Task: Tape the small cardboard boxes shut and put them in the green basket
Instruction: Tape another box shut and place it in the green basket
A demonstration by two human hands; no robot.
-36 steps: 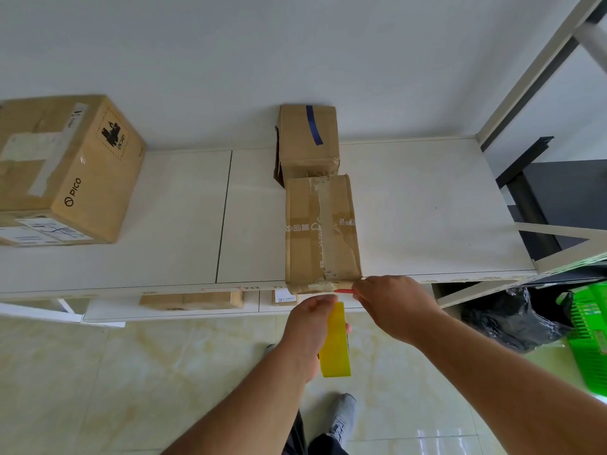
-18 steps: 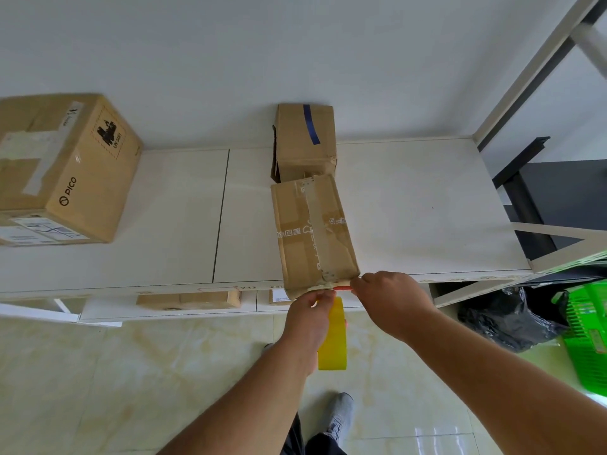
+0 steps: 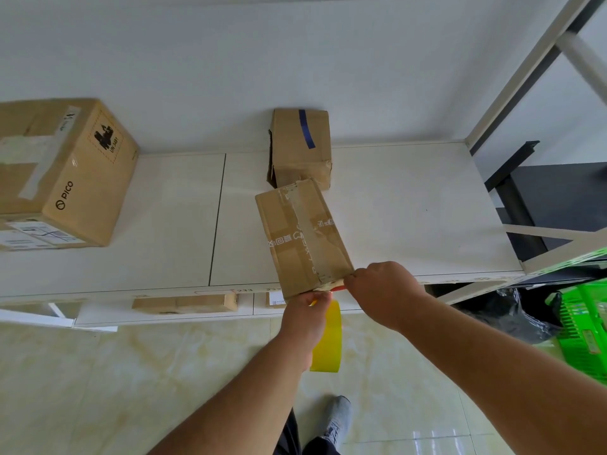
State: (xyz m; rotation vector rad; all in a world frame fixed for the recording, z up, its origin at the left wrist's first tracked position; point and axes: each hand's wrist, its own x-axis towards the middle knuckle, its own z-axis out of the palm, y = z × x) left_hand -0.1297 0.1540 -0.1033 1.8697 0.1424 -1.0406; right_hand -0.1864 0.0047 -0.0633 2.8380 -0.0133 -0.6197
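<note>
Taping the first small box at the table edge

Our left hand (image 3: 307,318) grips the yellow tape roll (image 3: 328,339); our right hand (image 3: 381,290) pinches something red at the near end of the taped brown cardboard box (image 3: 302,238) on the white table (image 3: 410,208). Behind it a blue-striped box (image 3: 300,146) waits. Nothing, we judge, has reached the green plastic basket (image 3: 584,326).
</note>
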